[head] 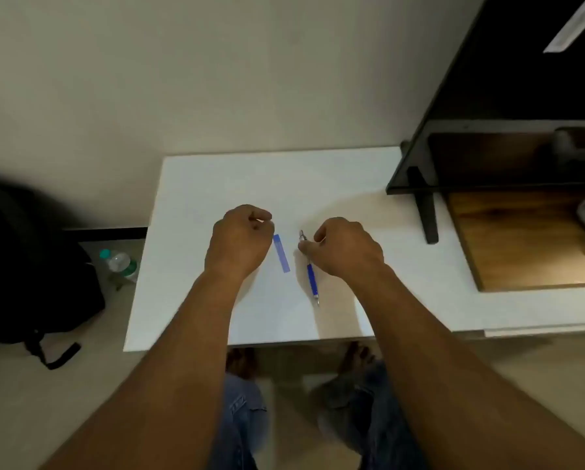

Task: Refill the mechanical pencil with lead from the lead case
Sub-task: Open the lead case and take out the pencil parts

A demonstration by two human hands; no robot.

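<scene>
Pencil (312, 278) flat on white table (196, 300), long axis near-far, tip toward person. R hand (347, 247) fingers pinch far clip end. Lead case (281, 253) parallel, just left, beside L hand (240, 237); L fingers curled, pinching what — can't tell.

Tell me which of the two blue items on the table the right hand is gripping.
The mechanical pencil: the right hand pinches its upper end. The flat lead case lies apart beside the left hand.

The tabletop (216, 184) under my arms looked smooth, matt white; the lead case (281, 254) translucent blue plastic; the pencil (312, 279) glossy blue with metal tip.
</scene>
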